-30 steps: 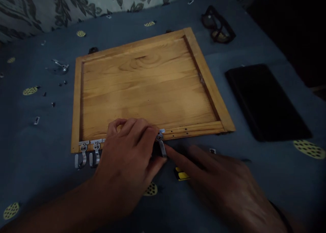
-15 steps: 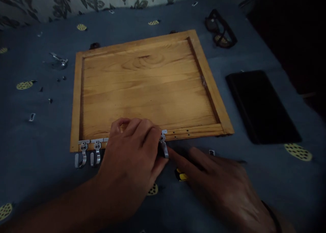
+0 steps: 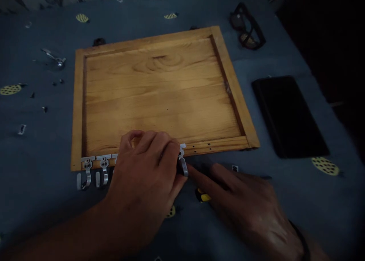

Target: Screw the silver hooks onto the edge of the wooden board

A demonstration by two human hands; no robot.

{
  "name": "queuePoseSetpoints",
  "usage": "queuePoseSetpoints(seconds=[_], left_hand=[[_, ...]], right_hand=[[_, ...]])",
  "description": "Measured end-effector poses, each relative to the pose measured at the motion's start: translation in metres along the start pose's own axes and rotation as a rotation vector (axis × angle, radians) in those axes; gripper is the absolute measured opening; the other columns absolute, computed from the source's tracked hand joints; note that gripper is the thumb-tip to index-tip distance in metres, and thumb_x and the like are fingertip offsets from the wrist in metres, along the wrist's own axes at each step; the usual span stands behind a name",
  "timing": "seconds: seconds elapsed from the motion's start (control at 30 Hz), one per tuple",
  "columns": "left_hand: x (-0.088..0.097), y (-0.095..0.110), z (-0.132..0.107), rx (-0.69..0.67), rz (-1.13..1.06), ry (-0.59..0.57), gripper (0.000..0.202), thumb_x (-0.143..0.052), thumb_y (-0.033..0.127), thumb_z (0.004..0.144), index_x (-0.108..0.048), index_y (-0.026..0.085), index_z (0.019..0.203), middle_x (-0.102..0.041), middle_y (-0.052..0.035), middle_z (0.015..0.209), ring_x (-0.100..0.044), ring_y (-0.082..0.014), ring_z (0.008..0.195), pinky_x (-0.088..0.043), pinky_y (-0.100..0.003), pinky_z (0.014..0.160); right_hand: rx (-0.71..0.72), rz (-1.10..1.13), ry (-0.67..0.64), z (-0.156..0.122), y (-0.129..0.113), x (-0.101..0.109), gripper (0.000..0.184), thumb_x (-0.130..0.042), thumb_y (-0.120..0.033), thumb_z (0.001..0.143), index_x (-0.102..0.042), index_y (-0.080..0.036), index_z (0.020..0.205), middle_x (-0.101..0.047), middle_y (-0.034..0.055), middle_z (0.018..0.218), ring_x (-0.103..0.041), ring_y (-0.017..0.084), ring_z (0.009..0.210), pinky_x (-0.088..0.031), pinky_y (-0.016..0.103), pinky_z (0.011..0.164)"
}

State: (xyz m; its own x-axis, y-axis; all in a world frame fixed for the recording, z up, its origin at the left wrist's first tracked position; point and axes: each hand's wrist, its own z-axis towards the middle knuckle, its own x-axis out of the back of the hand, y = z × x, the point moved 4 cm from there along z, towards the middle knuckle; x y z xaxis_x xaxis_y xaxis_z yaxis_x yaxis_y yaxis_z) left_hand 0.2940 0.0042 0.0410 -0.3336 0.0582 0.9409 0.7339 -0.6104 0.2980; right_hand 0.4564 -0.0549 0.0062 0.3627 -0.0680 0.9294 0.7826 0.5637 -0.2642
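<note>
A light wooden panel with a raised frame [image 3: 159,89] lies flat, its near edge toward me. Along that edge two silver metal hooks [image 3: 88,173] are fixed with screws at the left. My left hand [image 3: 145,169] rests on the edge with curled fingers, holding another metal hook [image 3: 183,164] at its right side and covering part of the strip. The index finger of my right hand [image 3: 248,204] reaches that hook's lower end. Beneath this closed hand a black-and-yellow handle [image 3: 203,195], seemingly a screwdriver's, pokes out on the thumb side; its thin dark shaft [image 3: 266,177] shows beyond the knuckles.
Small screws [image 3: 44,109] and a loose metal hook [image 3: 54,58] lie left of the panel on blue patterned cloth [image 3: 37,150]. Dark-framed glasses [image 3: 247,27] sit at the back right, with a black tablet-like slab [image 3: 289,116] nearer. Dark holes [image 3: 209,144] mark the panel's near rail.
The view has shifted slightly, so the panel and the loose parts appear a little further left and up. Both hands keep the same hold around the hook.
</note>
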Motion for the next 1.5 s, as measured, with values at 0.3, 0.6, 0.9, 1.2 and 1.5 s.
queuePoseSetpoints(seconds=[0.3,0.6,0.9,1.2,1.5], left_hand=[[-0.001,0.0,-0.001,-0.01,0.009,0.005,0.018,-0.064,0.019,0.09,-0.068,0.011,0.106,-0.073,-0.0088,0.103,-0.067,-0.0277,0.093,-0.044,-0.049,0.089],[-0.001,0.001,0.0,-0.005,0.012,0.006,0.015,-0.067,0.021,0.089,-0.068,0.012,0.102,-0.074,-0.0084,0.101,-0.066,-0.0275,0.091,-0.045,-0.049,0.087],[-0.001,0.0,-0.001,-0.007,-0.001,0.003,0.017,-0.065,0.02,0.091,-0.068,0.012,0.105,-0.073,-0.0088,0.104,-0.066,-0.0277,0.094,-0.043,-0.048,0.088],[-0.001,0.0,-0.001,-0.013,0.007,0.014,0.015,-0.066,0.02,0.089,-0.068,0.013,0.102,-0.073,-0.009,0.102,-0.065,-0.0279,0.093,-0.045,-0.049,0.089],[-0.001,0.0,-0.001,-0.019,0.017,-0.005,0.013,-0.066,0.02,0.09,-0.067,0.014,0.101,-0.073,-0.0095,0.103,-0.066,-0.0287,0.095,-0.046,-0.051,0.089]], right_hand=[[-0.015,0.024,-0.015,-0.001,0.001,0.0,0.039,-0.031,-0.02,0.109,-0.055,-0.024,0.139,-0.051,-0.0036,0.072,-0.046,0.009,0.053,-0.034,0.027,0.05],[-0.019,0.031,0.007,-0.002,0.002,-0.003,0.039,-0.033,-0.018,0.108,-0.057,-0.024,0.139,-0.052,-0.0034,0.073,-0.048,0.009,0.055,-0.034,0.027,0.051],[-0.027,0.026,0.0,-0.002,0.001,-0.003,0.039,-0.033,-0.018,0.108,-0.056,-0.025,0.138,-0.051,-0.0038,0.073,-0.046,0.009,0.053,-0.034,0.026,0.051],[-0.005,-0.008,0.009,0.004,0.0,0.001,0.039,-0.03,-0.018,0.108,-0.054,-0.019,0.138,-0.053,-0.0039,0.072,-0.051,0.01,0.052,-0.039,0.026,0.05],[0.023,-0.05,-0.023,0.012,-0.001,0.006,0.038,-0.03,-0.013,0.106,-0.052,-0.013,0.137,-0.06,-0.0037,0.074,-0.058,0.009,0.05,-0.045,0.024,0.048]])
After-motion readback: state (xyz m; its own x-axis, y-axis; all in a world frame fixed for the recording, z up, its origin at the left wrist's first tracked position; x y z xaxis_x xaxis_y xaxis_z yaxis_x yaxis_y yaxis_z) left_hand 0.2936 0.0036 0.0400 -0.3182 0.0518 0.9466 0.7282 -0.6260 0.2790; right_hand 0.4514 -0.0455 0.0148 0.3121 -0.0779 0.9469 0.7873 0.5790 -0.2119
